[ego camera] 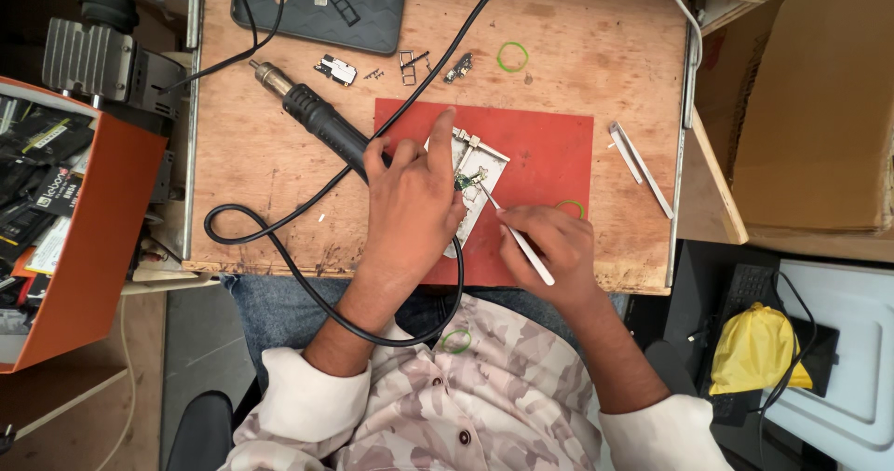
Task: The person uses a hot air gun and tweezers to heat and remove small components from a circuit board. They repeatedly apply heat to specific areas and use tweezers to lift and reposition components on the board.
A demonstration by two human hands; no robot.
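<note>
The right hand's fingers are pinching white tweezers, tip probing the small circuit board. The left hand is pressing the white phone frame flat, steadying it on the red mat on the worktop, beside the hot-air gun.

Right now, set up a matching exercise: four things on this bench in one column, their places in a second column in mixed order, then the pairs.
Things:
1. Hot-air gun
2. Phone case
3. Spare tweezers
4. Yellow bag

Places:
A. Off the bench, low on the right, on a black thing
B. On bare wood right of the red mat
C. Lying at the mat's left edge, nozzle pointing up-left
D. At the bench's far edge, left of centre

Pairs: 1-C, 2-D, 3-B, 4-A
</note>
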